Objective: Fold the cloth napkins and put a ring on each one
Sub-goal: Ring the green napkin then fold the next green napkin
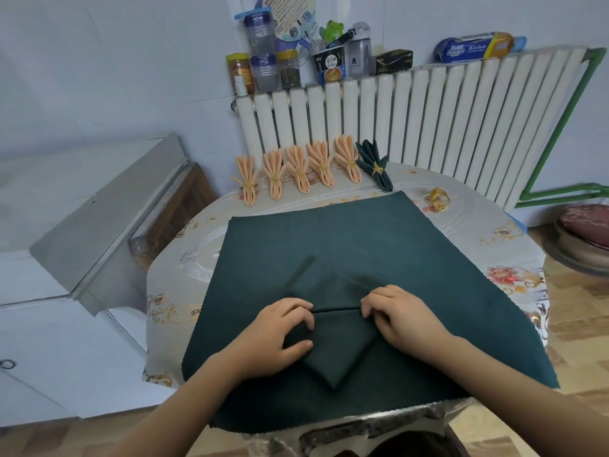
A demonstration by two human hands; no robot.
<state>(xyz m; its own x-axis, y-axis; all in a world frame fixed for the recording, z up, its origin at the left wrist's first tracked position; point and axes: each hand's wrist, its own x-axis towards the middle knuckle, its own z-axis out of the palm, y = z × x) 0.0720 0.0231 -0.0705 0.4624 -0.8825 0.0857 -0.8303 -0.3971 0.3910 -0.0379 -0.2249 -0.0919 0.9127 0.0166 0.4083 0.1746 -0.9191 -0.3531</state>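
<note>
A dark green napkin [333, 351] lies partly pleated on top of a flat dark green cloth [379, 245] on the table. My left hand [280, 328] pinches the left end of a pleat, fingers curled. My right hand [395, 313] pinches the right end of the same fold. Along the far edge lie several folded peach napkins [298, 169] with gold rings and one folded green napkin [374, 164] with a ring. A loose gold ring [439, 199] sits at the far right of the table.
The round table [514, 245] has a shiny floral cover. Behind it stands a white radiator [428, 110] with jars and bottles [263, 64] on top. A grey cabinet [99, 219] is to the left, a stool [583, 235] to the right.
</note>
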